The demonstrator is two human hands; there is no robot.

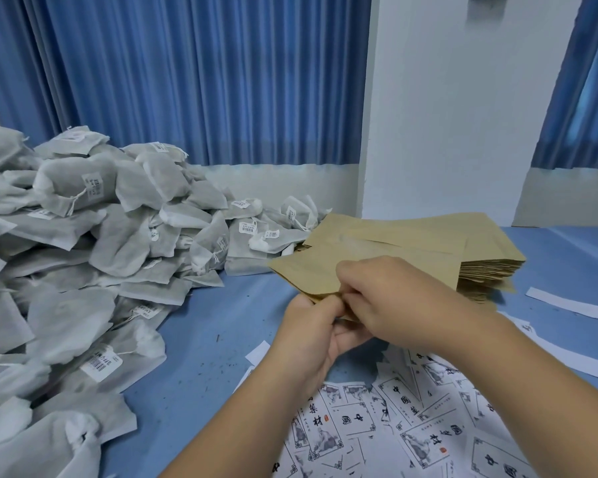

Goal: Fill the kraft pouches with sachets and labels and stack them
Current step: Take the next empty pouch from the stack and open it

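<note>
Both hands hold one kraft pouch (311, 270) by its near edge, above the blue table. My left hand (311, 336) grips that edge from below with thumb and fingers. My right hand (390, 291) pinches the same edge from above, fingers curled. Behind the held pouch lies a stack of flat kraft pouches (477, 257). A large heap of white sachets (94, 243) with barcode tags fills the left side. Printed labels (411, 419) with black characters and drawings lie spread under my forearms.
Blue cloth covers the table (201, 343). White paper strips (563, 303) lie at the right, and a small white slip (258, 351) sits near my left wrist. Blue curtains (194, 77) and a white wall stand behind the table.
</note>
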